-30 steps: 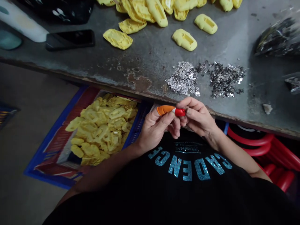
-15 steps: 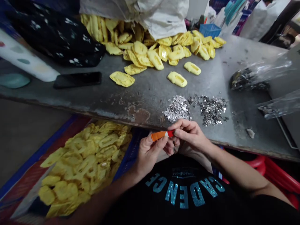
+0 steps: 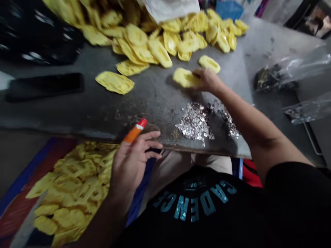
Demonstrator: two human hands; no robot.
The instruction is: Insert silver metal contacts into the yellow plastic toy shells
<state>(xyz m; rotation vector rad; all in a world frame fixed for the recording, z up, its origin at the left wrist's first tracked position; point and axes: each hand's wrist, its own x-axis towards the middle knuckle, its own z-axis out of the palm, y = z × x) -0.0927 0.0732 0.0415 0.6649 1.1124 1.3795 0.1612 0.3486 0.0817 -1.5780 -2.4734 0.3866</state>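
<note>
nearest, below the left hand's fingers and off to their left, a crate [image 3: 31, 172] is heaped with yellow shells [image 3: 77, 182], lying loose and at all angles. the left hand [image 3: 129, 162] is half open at the table [image 3: 152, 103] edge, fingers spread and gripping nothing; one digit wears an orange cover [image 3: 134, 132] with a red tip, likely to guard the skin. beyond those fingers, to their right, sits a bright metal pile [image 3: 193, 122], handy to both hands; a darker pile [image 3: 227, 119] is partly hidden by the right forearm. farther out, the right hand [image 3: 207, 81] has its fingers closed on the right end of a yellow piece [image 3: 184, 77], which lies hollow side up, perhaps so its rim is easy to pinch. another piece [image 3: 209, 63] is just past those fingers. well to their right, two clear bags [image 3: 297, 72] hold dark and silvery bits. farthest, beyond the fingers, more shells spread in front of a white sack [image 3: 170, 8], with a blue basket [image 3: 229, 9] beside them, its contents out of sight.
</note>
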